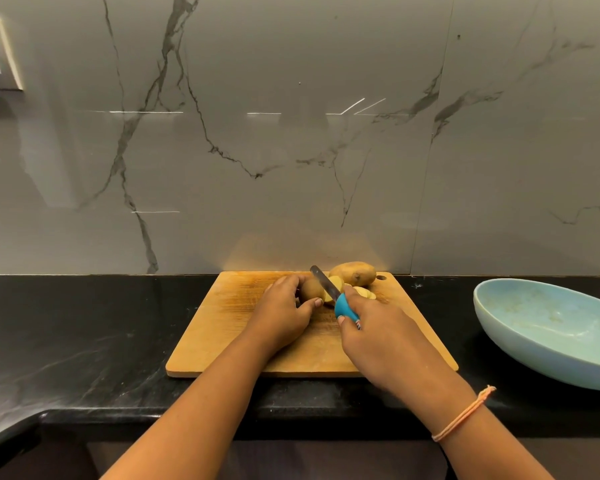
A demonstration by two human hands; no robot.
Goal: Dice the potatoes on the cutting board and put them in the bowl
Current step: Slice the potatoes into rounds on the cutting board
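Cut potato: lay on the cutting board, partly sliced, slices just beside it.
Left hand: grip curled over the uncut end.
Right hand: grip wrapped round the knife, blade across the potato.
Whole potato: at the board's far edge.
Bowl: on the surface, well right of the board.
Handling: probably firm, round, prone to rolling; cut faces likely slick, so hold the skin side with a flat face down.

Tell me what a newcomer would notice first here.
The hands over the board: the left hand holds a potato while the right hand grips a blue-handled knife cutting it. A whole potato lies at the board's far edge; a pale blue bowl stands to the right on the black counter.
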